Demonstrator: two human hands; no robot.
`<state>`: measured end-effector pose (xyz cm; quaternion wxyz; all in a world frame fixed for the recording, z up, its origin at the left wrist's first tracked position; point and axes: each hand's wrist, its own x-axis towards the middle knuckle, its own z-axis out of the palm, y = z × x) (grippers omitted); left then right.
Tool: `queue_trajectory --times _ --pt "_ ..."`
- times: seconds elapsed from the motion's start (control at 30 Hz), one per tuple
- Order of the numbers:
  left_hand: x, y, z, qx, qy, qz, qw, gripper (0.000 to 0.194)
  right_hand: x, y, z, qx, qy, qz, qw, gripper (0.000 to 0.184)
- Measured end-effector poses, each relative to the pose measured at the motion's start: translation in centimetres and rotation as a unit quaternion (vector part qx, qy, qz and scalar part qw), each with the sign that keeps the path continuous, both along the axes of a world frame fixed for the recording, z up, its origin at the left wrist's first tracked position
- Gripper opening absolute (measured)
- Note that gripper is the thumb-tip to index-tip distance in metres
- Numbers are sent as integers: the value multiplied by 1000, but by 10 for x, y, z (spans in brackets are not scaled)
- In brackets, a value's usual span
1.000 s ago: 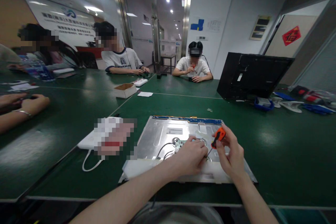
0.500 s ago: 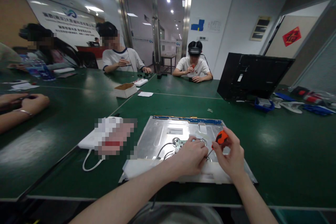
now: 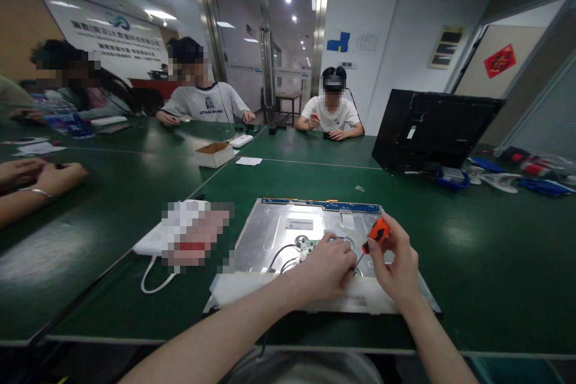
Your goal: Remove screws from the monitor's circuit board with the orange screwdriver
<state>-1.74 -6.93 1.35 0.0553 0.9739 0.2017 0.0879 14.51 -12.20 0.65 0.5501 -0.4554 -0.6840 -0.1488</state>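
Note:
A silver metal display panel point(image 3: 279, 234) lies flat on the green table point(image 3: 486, 252) in front of me. My right hand point(image 3: 398, 267) is closed round an orange-handled screwdriver point(image 3: 373, 235), its tip pointing down at the panel near my left fingertips. My left hand point(image 3: 326, 267) rests curled on the panel beside a small green circuit board point(image 3: 308, 246) and thin wires point(image 3: 283, 255); I cannot make out whether it pinches anything.
A white device with a cable point(image 3: 153, 249) lies left of the panel. A black monitor back point(image 3: 429, 129) stands at the far right, with blue and white parts point(image 3: 490, 180) beside it. A small cardboard box point(image 3: 215, 155) sits mid-table. Other people sit at the far and left sides.
My right hand has turned the screwdriver slightly; its handle shifted a little. The people across the table moved their arms. My left hand stayed put.

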Motion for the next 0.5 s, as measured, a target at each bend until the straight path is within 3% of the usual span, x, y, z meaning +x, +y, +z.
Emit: queue_trajectory --times 0.3,0.5 --pt "-1 -2 3 -2 2 3 1000 3 0 3 -6 46 28 -17 998 44" --pt "-1 -3 6 -3 6 -1 1000 3 1 0 -3 8 15 -4 1000 44"
